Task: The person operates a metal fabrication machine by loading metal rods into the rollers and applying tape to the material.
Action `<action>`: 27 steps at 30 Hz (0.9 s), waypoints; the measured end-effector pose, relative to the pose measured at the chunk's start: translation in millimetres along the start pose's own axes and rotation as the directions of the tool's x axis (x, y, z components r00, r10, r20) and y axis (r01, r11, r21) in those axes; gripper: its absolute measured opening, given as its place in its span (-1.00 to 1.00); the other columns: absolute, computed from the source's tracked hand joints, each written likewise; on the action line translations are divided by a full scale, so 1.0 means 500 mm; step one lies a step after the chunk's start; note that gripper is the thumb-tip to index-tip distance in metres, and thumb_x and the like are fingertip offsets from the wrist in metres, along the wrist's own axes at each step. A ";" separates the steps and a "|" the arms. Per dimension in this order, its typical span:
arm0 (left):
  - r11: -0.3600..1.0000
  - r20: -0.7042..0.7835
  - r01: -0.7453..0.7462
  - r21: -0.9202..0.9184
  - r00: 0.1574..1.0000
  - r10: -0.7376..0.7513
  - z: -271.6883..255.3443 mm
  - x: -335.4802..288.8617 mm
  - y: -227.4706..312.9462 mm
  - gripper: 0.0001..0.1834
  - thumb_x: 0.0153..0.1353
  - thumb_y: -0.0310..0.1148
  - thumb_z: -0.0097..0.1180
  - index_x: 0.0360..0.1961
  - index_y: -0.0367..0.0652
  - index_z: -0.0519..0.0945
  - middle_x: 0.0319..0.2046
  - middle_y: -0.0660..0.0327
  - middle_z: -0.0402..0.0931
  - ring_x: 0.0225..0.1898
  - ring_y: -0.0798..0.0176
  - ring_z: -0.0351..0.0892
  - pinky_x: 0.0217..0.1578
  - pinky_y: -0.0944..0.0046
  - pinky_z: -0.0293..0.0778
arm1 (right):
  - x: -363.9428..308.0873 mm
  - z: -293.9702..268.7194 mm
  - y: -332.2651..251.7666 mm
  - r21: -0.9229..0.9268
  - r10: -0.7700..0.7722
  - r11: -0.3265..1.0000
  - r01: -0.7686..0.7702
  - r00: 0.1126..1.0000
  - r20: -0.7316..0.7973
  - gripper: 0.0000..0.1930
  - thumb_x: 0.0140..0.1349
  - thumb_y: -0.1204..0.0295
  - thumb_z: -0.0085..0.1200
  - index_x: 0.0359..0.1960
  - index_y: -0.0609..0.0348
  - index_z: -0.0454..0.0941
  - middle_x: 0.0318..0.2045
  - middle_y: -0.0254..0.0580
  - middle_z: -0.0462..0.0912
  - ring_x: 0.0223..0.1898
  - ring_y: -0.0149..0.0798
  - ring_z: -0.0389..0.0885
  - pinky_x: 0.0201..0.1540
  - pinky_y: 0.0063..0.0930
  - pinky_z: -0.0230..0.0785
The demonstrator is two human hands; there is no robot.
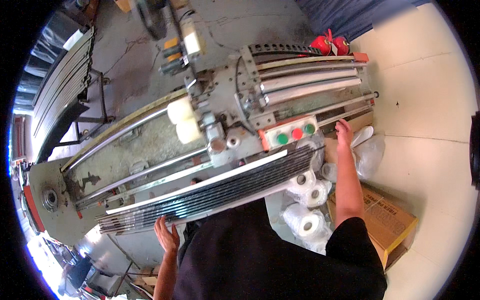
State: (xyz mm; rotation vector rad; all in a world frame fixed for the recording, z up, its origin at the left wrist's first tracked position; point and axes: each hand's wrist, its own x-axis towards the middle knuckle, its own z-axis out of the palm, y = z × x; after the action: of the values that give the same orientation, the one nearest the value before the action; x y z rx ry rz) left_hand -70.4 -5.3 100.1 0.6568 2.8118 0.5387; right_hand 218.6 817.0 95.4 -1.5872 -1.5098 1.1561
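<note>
A long bundle of thin dark strips lies slantwise in front of me, along the near side of a long rail machine. My left hand is at the bundle's near edge, towards its left end, fingers stretched and apart. A white strip runs along the bundle's far edge. On the right, my arm reaches forward past the bundle. My right hand is closed, its fingers curled near the machine's right end; what they hold, if anything, is hidden. Left of that hand sits a control box with green and red buttons.
Plastic-wrapped rolls and a cardboard box stand at my right. Two red fire extinguishers are by the far wall. A rack of long strips stands at the far left. White rollers sit on the machine's carriage.
</note>
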 end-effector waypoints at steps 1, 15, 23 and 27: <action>0.997 0.005 0.077 -0.011 0.997 -0.077 0.013 -0.001 0.032 -0.43 0.28 -0.45 0.31 0.32 -0.26 0.48 0.28 -0.17 0.46 0.33 -0.31 0.41 0.36 -0.22 0.33 | 0.089 -0.020 0.013 -0.033 -0.044 0.998 0.044 0.999 0.023 -0.54 0.34 0.38 0.33 0.28 0.09 0.64 0.05 -0.28 0.75 0.00 -0.30 0.67 0.06 -0.35 0.49; 0.917 0.040 0.376 -0.137 0.927 -0.374 0.043 0.049 0.372 -0.48 0.27 -0.47 0.33 0.27 -0.18 0.57 0.30 -0.06 0.51 0.39 -0.19 0.42 0.45 -0.07 0.31 | 0.585 0.095 0.028 -0.035 -0.224 0.974 0.222 0.954 -0.201 -0.41 0.50 0.28 0.19 0.49 0.22 0.39 0.44 -0.01 0.53 0.39 -0.03 0.50 0.49 -0.16 0.27; 0.873 -0.055 0.460 -0.164 0.879 -0.473 0.025 0.056 0.421 -0.54 0.27 -0.42 0.33 0.21 -0.15 0.61 0.23 -0.06 0.57 0.33 -0.19 0.50 0.39 -0.06 0.41 | 0.552 0.153 -0.001 -0.152 -0.119 0.984 0.088 0.970 -0.210 -0.41 0.45 0.29 0.29 0.43 0.25 0.46 0.29 0.03 0.66 0.27 0.00 0.65 0.32 0.00 0.51; 0.870 -0.028 0.464 -0.166 0.880 -0.475 0.040 0.073 0.420 -0.58 0.30 -0.36 0.32 0.17 -0.14 0.63 0.19 -0.03 0.60 0.30 -0.18 0.52 0.35 -0.07 0.45 | 0.557 0.149 -0.007 -0.138 -0.122 0.986 0.091 0.966 -0.230 -0.44 0.40 0.28 0.35 0.36 0.28 0.56 0.17 0.05 0.76 0.18 0.04 0.75 0.21 0.09 0.64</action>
State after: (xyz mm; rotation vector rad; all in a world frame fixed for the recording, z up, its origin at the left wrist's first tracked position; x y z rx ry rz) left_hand -15.8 192.6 160.2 -0.0887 2.8037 0.6774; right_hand 134.4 1083.5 24.6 -1.6407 -1.5127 0.7928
